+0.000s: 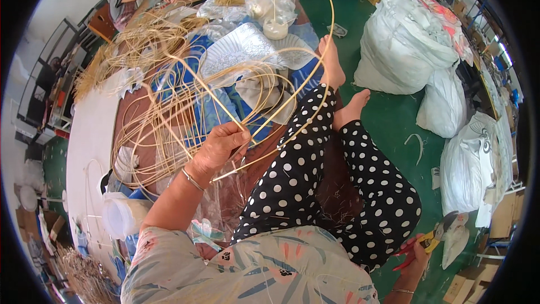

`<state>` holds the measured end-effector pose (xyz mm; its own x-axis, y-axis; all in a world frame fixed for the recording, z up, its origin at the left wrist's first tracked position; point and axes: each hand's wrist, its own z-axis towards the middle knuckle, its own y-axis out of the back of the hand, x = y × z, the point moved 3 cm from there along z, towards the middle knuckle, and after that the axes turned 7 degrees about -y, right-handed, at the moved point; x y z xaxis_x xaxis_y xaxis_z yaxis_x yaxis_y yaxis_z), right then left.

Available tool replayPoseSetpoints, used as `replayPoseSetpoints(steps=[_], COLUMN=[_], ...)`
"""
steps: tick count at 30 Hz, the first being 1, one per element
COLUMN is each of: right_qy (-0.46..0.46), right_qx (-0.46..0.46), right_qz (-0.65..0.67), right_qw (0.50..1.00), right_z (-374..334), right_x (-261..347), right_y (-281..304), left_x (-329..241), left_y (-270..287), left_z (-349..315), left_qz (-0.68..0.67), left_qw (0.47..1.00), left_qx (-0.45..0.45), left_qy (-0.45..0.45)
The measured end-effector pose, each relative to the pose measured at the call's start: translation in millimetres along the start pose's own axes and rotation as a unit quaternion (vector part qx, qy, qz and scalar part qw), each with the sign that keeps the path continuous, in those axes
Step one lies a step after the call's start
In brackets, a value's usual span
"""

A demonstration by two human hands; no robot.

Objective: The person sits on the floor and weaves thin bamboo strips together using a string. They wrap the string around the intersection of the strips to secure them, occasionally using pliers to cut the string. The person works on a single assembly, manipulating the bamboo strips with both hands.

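Head view: the left hand [225, 142] pinches cane strips [332, 17] between thumb and fingers, likely because springy cane would open out if let go; they arch from the grip over the table [93, 126] and past its right edge. The right hand [414, 254] is closed around the red handles of yellow-bodied shears [432, 240], held low and out to the side, perhaps so the blades stay clear of the cane. Loose cane [160, 36] tangles toward the table's far left corner, probably heaped there within reach. Blue cloth [208, 118] and a silvery patterned sheet [236, 50] lie mid-table; a white tub [121, 215] stands by the near left edge. Two co-workers sit at the far end. Beyond the right edge, stuffed white sacks [402, 39] stand on the green floor [388, 121].
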<state>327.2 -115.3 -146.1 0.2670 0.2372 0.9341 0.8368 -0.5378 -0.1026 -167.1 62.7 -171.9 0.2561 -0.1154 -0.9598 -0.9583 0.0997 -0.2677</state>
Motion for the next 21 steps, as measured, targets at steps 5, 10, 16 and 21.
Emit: replayPoseSetpoints(steps=[5, 10, 16, 21], right_qy=[0.028, 0.009, 0.031, 0.209], right_qx=[0.035, 0.115, 0.273, 0.308], right_qz=[-0.014, -0.046, -0.136, -0.218], right_qw=[0.999, 0.992, 0.952, 0.902], right_z=[-13.5, -13.3, -21.9, -37.4], right_x=[10.1, 1.6, -6.0, 20.4], right_y=[-30.0, -66.2, -152.1, -192.0], left_x=[-29.2, -62.6, -90.9, -95.7], left_y=[-38.7, -103.1, -176.4, -198.3], left_z=[2.1, -14.2, -24.6, -31.6], left_qz=[0.060, -0.001, 0.019, 0.033], left_qw=[0.990, 0.974, 0.917, 0.897], left_qx=[-0.003, -0.006, 0.012, 0.052], left_qy=[-0.130, -0.227, -0.398, -0.438])
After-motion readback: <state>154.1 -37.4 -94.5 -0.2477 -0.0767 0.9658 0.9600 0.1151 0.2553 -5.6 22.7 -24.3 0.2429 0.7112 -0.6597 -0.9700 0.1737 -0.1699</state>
